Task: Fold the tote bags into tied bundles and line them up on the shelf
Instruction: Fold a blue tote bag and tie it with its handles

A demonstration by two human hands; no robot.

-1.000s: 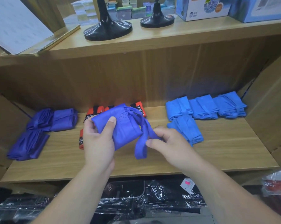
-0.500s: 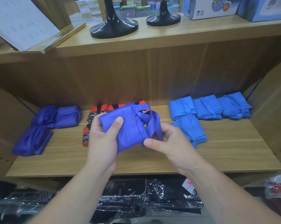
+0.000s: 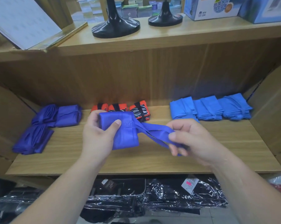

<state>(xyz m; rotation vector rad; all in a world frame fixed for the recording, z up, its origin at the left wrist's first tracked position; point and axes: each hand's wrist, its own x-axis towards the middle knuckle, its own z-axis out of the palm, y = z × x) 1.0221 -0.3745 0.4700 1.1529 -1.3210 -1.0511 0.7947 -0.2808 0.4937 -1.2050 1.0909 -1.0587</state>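
While the left hand (image 3: 99, 135) gripped the folded violet-blue tote bag (image 3: 125, 139), thumb curled over its front, the bag's handle straps (image 3: 154, 130) ran taut toward four o'clock into the right hand (image 3: 191, 139), which pinched their ends between thumb and curled fingers. The bundle was held just above the wooden shelf (image 3: 136, 162), its long axis near twelve-to-six. The straps lay crosswise to it, so wrapping them round the bundle would likely fall to the right hand.

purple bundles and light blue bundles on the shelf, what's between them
In the head view, orange patterned bundles lie between them, partly behind the held blue tote bag.
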